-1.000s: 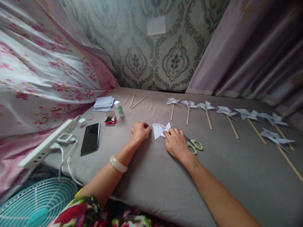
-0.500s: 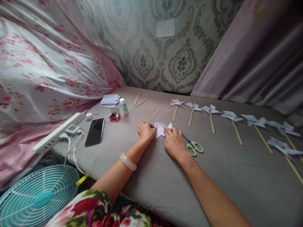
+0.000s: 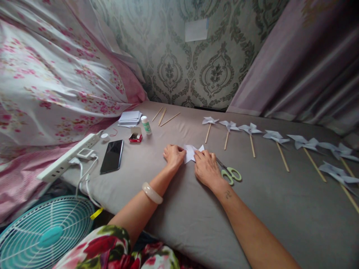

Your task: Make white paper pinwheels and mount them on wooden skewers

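White folded ppr (image 3: 189, 152), pointy corners; L fingers (image 3: 180, 150) at edge, R fingers (image 3: 199, 154) atop; can't tell if clamped.

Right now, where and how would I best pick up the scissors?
Probably take the scissors by the outer green loop, coming from its right. They lie flat, loops spread and pointing toward your near right, so that loop stands clear of your right hand. The blades point away, partly hidden by that hand, so they look harder to grip.
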Action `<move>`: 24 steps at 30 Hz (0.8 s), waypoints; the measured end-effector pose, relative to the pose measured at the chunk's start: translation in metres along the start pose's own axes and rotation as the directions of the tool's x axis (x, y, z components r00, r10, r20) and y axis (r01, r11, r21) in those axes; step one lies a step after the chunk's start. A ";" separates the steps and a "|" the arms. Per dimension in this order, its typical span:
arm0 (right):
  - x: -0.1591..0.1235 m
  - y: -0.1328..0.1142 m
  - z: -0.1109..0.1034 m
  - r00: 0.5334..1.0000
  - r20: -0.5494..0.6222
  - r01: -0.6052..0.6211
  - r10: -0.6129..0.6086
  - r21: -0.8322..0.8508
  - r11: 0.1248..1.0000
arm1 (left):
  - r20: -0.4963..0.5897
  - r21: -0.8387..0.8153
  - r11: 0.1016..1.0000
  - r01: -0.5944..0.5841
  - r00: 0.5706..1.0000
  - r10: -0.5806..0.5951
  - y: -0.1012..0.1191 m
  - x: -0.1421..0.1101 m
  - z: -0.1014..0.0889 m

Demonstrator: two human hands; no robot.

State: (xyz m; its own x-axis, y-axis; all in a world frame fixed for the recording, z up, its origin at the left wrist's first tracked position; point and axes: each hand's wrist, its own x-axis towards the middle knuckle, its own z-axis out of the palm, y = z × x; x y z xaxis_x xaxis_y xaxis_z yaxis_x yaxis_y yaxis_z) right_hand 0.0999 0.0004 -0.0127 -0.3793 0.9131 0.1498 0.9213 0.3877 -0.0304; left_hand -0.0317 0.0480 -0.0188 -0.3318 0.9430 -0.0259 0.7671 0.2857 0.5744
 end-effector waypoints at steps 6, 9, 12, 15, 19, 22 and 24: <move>0.001 0.001 0.000 1.000 0.002 -0.004 0.004 0.013 1.000 | -0.005 0.000 1.000 -0.030 1.000 0.030 -0.001 -0.004 0.000; 0.001 0.001 0.000 1.000 0.004 -0.006 0.005 0.013 1.000 | 0.008 -0.022 0.996 -0.089 0.996 0.089 -0.002 -0.005 0.002; 0.000 0.001 0.001 1.000 0.002 -0.003 0.003 0.015 1.000 | 0.019 -0.027 0.986 -0.166 0.986 0.167 -0.004 -0.006 0.005; 0.000 0.002 0.001 1.000 -0.006 0.002 -0.002 0.015 1.000 | -0.006 0.020 0.968 -0.249 0.969 0.249 -0.006 -0.007 0.008; 0.000 0.002 0.001 1.000 0.001 -0.026 0.026 0.014 1.000 | -0.008 0.126 0.917 -0.379 0.924 0.383 -0.010 -0.008 0.007; -0.001 0.001 0.000 0.999 0.009 -0.052 0.052 0.011 0.999 | 0.011 0.206 0.842 -0.498 0.862 0.507 -0.012 -0.007 0.004; -0.002 0.000 -0.001 0.997 -0.001 -0.073 0.073 0.008 0.997 | 0.024 0.258 0.778 -0.573 0.809 0.588 -0.015 -0.006 0.002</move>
State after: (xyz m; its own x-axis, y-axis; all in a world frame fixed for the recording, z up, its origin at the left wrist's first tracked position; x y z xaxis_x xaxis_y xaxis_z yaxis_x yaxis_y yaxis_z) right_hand 0.1012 -0.0016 -0.0119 -0.3108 0.9388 0.1486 0.9458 0.3210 -0.0493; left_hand -0.0396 0.0390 -0.0289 0.1956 0.9345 0.2974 0.9285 -0.2740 0.2505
